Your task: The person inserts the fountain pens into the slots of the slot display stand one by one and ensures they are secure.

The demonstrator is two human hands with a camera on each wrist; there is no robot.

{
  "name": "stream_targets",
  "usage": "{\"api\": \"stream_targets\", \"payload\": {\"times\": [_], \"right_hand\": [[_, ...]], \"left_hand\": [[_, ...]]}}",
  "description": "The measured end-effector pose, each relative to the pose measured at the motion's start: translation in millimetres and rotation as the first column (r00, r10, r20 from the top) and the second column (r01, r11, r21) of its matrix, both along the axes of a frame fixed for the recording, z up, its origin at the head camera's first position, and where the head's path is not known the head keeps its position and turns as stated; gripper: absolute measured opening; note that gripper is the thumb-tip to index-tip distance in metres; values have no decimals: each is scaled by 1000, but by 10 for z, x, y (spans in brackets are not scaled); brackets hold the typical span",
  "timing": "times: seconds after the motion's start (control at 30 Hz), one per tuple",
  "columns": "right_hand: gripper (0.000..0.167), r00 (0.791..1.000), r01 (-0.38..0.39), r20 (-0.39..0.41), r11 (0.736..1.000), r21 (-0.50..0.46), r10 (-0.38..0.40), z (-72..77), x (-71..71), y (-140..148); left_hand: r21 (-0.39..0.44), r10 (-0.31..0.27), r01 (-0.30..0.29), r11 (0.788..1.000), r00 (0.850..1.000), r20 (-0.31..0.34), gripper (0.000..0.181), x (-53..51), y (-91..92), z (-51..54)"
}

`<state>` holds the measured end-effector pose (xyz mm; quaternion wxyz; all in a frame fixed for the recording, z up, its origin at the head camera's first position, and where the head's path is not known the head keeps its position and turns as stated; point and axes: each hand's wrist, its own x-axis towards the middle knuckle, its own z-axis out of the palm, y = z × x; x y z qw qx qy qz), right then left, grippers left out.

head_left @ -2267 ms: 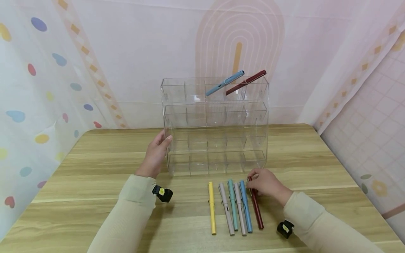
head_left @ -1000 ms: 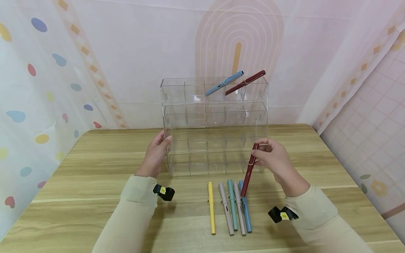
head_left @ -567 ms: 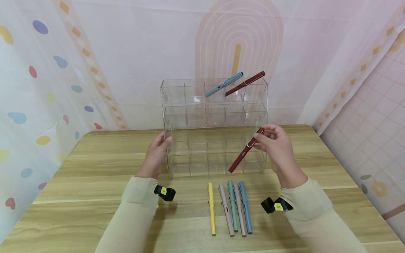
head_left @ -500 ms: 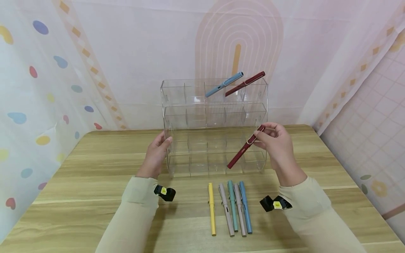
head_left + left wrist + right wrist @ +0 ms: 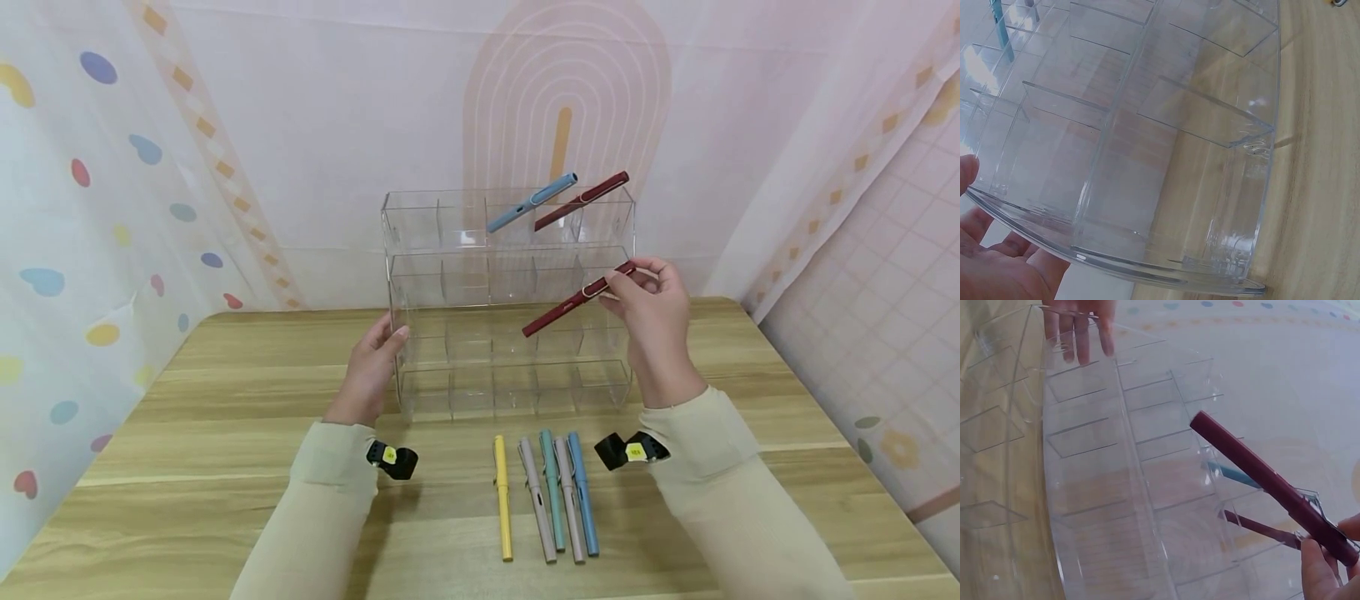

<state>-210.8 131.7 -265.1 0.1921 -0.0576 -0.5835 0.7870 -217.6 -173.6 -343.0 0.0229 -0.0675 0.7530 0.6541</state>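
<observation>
A clear acrylic pen rack [image 5: 513, 287] with tiered, divided compartments stands upright on the table. My left hand [image 5: 369, 367] grips its left side panel, thumb in front; the left wrist view shows the fingers [image 5: 1035, 262] outside that panel. In my right hand [image 5: 651, 312] a dark red pen [image 5: 566, 308] is pinched near its clip end, tilted with its other end pointing down-left, in front of the rack's right half. A blue pen [image 5: 532, 202] and another dark red pen [image 5: 583, 201] lean in the top tier.
On the table before the rack lie a yellow pen [image 5: 502, 500], two grey pens [image 5: 537, 500], a teal pen [image 5: 553, 492] and a blue pen [image 5: 583, 496]. A patterned curtain [image 5: 337, 125] hangs behind the wooden table [image 5: 225, 433].
My right hand has picked the dark red pen off the table and raised it toward the rack, turning it nearer to horizontal. The left hand keeps its place on the rack.
</observation>
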Motion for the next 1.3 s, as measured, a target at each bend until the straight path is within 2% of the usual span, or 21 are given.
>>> {"api": "stream_targets", "payload": {"times": [0.23, 0.67, 1.07, 1.3], "right_hand": [[25, 996, 59, -61, 994, -90, -64, 86, -124, -71], [27, 981, 136, -111, 975, -176, -157, 166, -333, -200], [28, 983, 159, -64, 970, -186, -174, 117, -452, -297], [27, 984, 160, -53, 978, -136, -168, 34, -495, -355]], "left_hand": [[0, 3, -3, 1000, 1000, -1, 55, -5, -10, -5], [5, -2, 2, 1000, 1000, -12, 56, -12, -18, -10], [4, -1, 1, 1000, 1000, -14, 55, -12, -4, -7], [3, 0, 0, 1000, 1000, -19, 54, -12, -5, 1]]}}
